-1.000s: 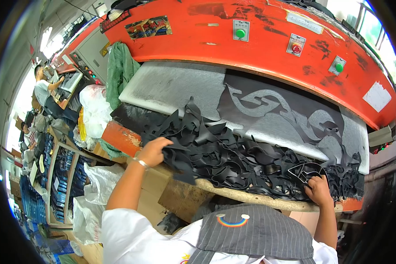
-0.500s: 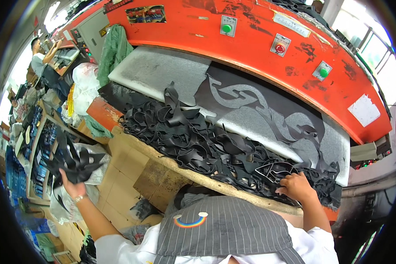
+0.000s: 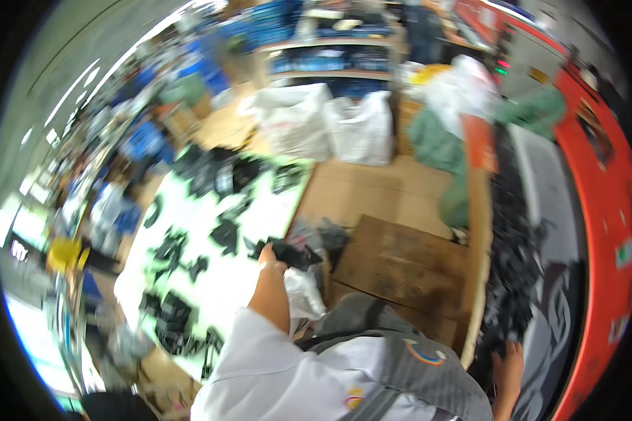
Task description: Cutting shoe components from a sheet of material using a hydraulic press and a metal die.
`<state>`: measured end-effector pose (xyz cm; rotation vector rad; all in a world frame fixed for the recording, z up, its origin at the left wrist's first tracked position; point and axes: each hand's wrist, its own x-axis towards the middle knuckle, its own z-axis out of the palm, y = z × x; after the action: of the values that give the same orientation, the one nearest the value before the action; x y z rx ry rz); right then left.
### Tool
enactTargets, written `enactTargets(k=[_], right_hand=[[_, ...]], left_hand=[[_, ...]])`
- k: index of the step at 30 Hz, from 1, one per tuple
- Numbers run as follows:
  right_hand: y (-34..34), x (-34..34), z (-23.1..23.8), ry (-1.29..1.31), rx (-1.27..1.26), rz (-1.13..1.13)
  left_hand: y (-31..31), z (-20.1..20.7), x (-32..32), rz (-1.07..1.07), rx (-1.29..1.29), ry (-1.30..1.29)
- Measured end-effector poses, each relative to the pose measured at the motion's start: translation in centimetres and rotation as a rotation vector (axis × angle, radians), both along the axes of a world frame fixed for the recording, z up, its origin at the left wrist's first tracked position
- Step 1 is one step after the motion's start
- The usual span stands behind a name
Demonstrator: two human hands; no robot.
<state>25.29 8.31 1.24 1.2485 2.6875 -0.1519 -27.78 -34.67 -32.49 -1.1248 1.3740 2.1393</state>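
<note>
My left hand (image 3: 270,258) is closed on a bunch of black leather-like cut pieces (image 3: 296,254), held by the right edge of a bright white table (image 3: 249,281). Several piles of similar black pieces (image 3: 172,316) lie spread over that table. At the lower right, my right hand (image 3: 509,365) rests at the near end of a long heap of black scraps (image 3: 509,266). Its fingers are blurred and partly lost against the scraps, so I cannot make out a hold.
A red machine (image 3: 597,182) with a pale bed (image 3: 551,189) runs along the right. White sacks (image 3: 291,119) stand before shelves (image 3: 330,74). A brown board (image 3: 400,266) lies on the tiled floor. A person in yellow (image 3: 67,254) is far left.
My view has swung left, bringing the white table into sight. My left hand has carried the black pieces over to the table's edge. My right hand stays at the scrap heap.
</note>
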Motion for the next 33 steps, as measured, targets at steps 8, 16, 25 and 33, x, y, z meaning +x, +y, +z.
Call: enactTargets(k=[8, 16, 25, 33], right_hand=[[3.7, -4.0, -1.0, -0.047, -0.035, 0.042], [5.8, -3.8, -2.4, 1.126, -0.578, -0.214], [11.4, -6.8, -2.8, 2.031, -1.025, -0.922], [20.4, -13.1, -2.6, 1.318, -0.543, -0.972]], left_hand=[[-18.4, 20.0, -2.8, 0.828, 0.118, 0.441], [-8.3, 17.3, -8.7, 0.529, 0.16, 0.392], [47.8, 23.8, -9.6, -0.965, 0.211, 0.686], [72.5, 26.8, 9.9, -1.916, 0.272, 1.839]])
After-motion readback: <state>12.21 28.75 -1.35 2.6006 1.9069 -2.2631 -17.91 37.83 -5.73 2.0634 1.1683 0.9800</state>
